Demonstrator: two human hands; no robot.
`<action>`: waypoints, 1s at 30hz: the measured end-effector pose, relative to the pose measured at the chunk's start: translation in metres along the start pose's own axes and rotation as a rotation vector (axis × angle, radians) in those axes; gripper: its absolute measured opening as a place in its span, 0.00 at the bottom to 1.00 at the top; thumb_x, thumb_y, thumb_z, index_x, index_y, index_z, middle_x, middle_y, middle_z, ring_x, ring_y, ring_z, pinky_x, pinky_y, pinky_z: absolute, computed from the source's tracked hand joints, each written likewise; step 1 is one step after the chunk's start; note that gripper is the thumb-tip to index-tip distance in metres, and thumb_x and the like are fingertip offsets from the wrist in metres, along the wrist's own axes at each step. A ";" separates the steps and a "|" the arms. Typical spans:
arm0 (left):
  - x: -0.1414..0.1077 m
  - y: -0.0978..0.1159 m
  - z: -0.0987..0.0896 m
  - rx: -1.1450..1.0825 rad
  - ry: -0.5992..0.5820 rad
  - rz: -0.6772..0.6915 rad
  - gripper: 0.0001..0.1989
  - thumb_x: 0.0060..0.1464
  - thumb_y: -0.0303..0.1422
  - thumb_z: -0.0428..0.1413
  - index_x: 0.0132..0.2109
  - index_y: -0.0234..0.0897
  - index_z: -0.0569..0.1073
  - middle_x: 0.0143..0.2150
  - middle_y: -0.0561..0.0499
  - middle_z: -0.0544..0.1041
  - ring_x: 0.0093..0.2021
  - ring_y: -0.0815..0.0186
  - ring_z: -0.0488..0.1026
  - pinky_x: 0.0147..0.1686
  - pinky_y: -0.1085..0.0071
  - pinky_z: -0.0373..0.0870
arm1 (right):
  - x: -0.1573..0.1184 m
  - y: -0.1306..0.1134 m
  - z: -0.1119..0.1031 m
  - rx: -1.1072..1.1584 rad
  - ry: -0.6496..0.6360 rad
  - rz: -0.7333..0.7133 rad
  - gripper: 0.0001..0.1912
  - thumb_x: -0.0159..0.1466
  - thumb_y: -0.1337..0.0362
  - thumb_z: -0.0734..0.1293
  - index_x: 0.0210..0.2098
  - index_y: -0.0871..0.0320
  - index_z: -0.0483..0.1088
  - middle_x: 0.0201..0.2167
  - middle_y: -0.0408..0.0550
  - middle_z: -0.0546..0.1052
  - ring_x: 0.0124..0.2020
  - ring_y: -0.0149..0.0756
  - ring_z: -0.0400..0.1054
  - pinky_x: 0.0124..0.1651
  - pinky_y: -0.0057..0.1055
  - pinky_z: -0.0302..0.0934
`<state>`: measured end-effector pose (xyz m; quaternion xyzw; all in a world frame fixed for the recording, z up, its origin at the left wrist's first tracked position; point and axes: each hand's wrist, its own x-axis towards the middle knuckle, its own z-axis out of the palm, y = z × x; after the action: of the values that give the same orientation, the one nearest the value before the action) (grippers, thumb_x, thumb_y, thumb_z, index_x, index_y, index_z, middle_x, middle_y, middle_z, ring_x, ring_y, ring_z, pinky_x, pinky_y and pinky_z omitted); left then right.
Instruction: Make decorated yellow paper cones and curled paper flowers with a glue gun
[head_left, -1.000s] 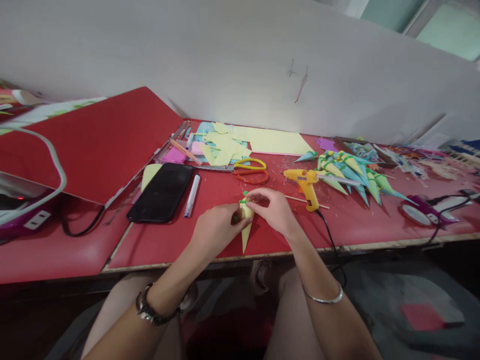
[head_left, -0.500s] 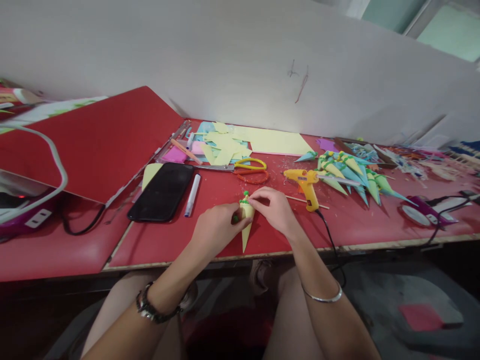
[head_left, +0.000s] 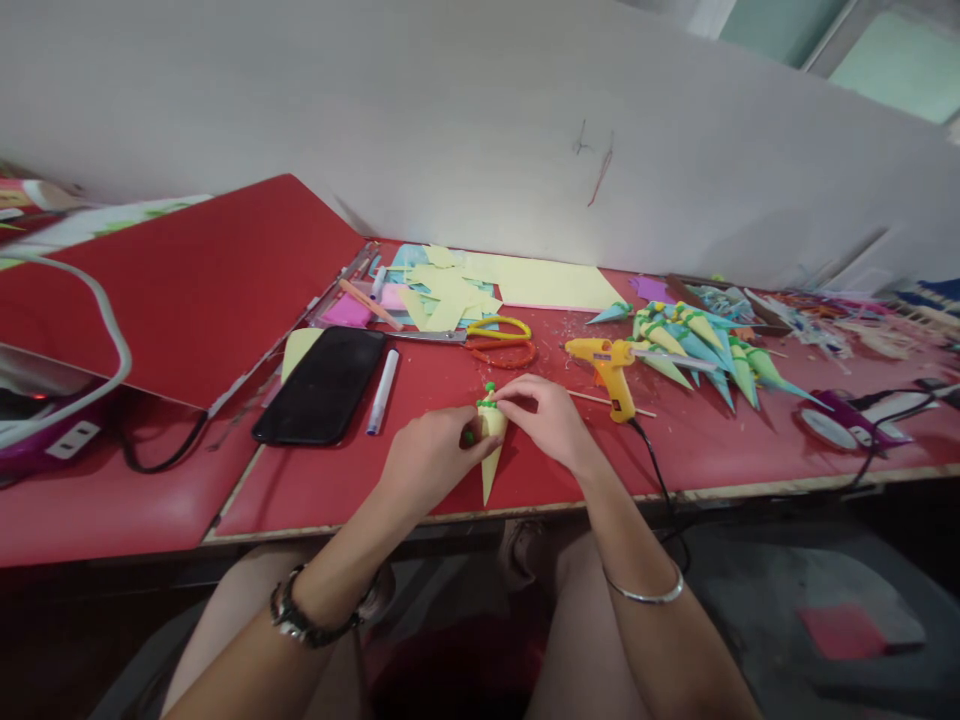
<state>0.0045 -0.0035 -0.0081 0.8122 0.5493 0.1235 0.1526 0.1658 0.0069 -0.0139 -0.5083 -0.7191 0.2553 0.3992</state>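
Observation:
A pale yellow paper cone (head_left: 490, 472) lies on the red table with its tip toward me. My left hand (head_left: 429, 452) is closed on its left side, thumb across the cone. Green beaded-looking trim (head_left: 487, 403) rings the cone's wide end, and a small green ball (head_left: 490, 387) sticks out beyond it. At that wide end, my right hand (head_left: 553, 422) pinches with thumb and index finger together; whether it grips the trim or another small piece is hidden. Another bit of green shows under my left fingers.
Right of my hands lies a yellow glue gun (head_left: 611, 370) with a cord, beside a thin stick (head_left: 592, 400). Finished-looking cones (head_left: 701, 340) are heaped behind it. Scissors (head_left: 501, 342), a marker (head_left: 384, 392), a phone (head_left: 322, 387) and paper scraps (head_left: 450, 295) lie beyond and left.
Both hands stay at the cone with almost the same hold. The whole view has shifted very slightly; nothing else has visibly moved.

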 end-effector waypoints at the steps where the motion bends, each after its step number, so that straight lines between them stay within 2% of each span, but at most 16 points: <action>1: 0.000 0.000 0.000 -0.005 0.002 0.004 0.14 0.52 0.44 0.50 0.29 0.39 0.70 0.27 0.51 0.75 0.25 0.65 0.69 0.21 0.74 0.49 | 0.000 0.000 0.000 0.016 0.001 0.007 0.06 0.56 0.72 0.64 0.30 0.57 0.73 0.33 0.47 0.75 0.36 0.34 0.69 0.42 0.31 0.62; 6: 0.001 -0.004 -0.001 -0.099 0.063 0.076 0.13 0.53 0.41 0.50 0.29 0.36 0.69 0.27 0.50 0.73 0.26 0.64 0.68 0.24 0.73 0.54 | 0.000 0.000 0.003 0.150 0.050 0.085 0.08 0.57 0.68 0.62 0.37 0.59 0.69 0.31 0.46 0.74 0.32 0.32 0.69 0.37 0.29 0.64; 9: 0.003 -0.007 -0.007 -0.214 0.141 0.094 0.12 0.53 0.39 0.49 0.32 0.35 0.70 0.30 0.48 0.74 0.29 0.63 0.69 0.28 0.71 0.59 | -0.001 -0.004 0.004 0.132 0.097 0.034 0.08 0.58 0.68 0.62 0.37 0.59 0.69 0.32 0.46 0.73 0.32 0.32 0.68 0.37 0.29 0.64; 12: 0.004 -0.008 -0.011 -0.487 0.162 0.113 0.11 0.54 0.36 0.48 0.36 0.34 0.71 0.34 0.48 0.76 0.34 0.64 0.71 0.33 0.71 0.63 | -0.003 -0.010 0.005 0.133 0.153 -0.081 0.07 0.58 0.68 0.61 0.37 0.58 0.69 0.32 0.46 0.72 0.34 0.32 0.68 0.39 0.29 0.64; 15: 0.004 -0.008 -0.012 -0.833 0.136 0.144 0.11 0.53 0.34 0.48 0.40 0.34 0.70 0.39 0.49 0.75 0.37 0.66 0.71 0.37 0.73 0.66 | -0.005 -0.016 0.006 0.166 0.133 -0.208 0.09 0.58 0.69 0.63 0.39 0.57 0.68 0.34 0.46 0.71 0.35 0.32 0.67 0.41 0.29 0.64; 20: 0.003 -0.005 -0.010 -1.204 0.122 0.105 0.15 0.49 0.32 0.54 0.45 0.36 0.68 0.33 0.54 0.75 0.35 0.70 0.71 0.37 0.76 0.67 | -0.008 -0.024 0.005 0.162 0.134 -0.317 0.09 0.59 0.69 0.64 0.40 0.56 0.69 0.34 0.45 0.70 0.35 0.31 0.67 0.41 0.29 0.63; 23: 0.004 -0.005 -0.009 -1.304 0.109 0.078 0.15 0.47 0.32 0.56 0.45 0.36 0.69 0.31 0.54 0.76 0.34 0.71 0.72 0.37 0.76 0.67 | -0.009 -0.026 0.003 0.126 0.132 -0.336 0.07 0.59 0.68 0.64 0.38 0.56 0.70 0.34 0.45 0.71 0.35 0.32 0.67 0.40 0.29 0.62; 30: 0.005 -0.008 -0.009 -1.338 0.099 0.051 0.13 0.45 0.33 0.60 0.40 0.36 0.72 0.30 0.54 0.77 0.32 0.71 0.72 0.36 0.77 0.67 | -0.010 -0.028 0.006 0.134 0.158 -0.362 0.04 0.59 0.70 0.64 0.34 0.57 0.70 0.32 0.45 0.71 0.34 0.31 0.67 0.39 0.28 0.62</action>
<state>-0.0034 0.0047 -0.0030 0.5489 0.3414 0.4778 0.5949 0.1477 -0.0120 0.0019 -0.3615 -0.7465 0.1860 0.5267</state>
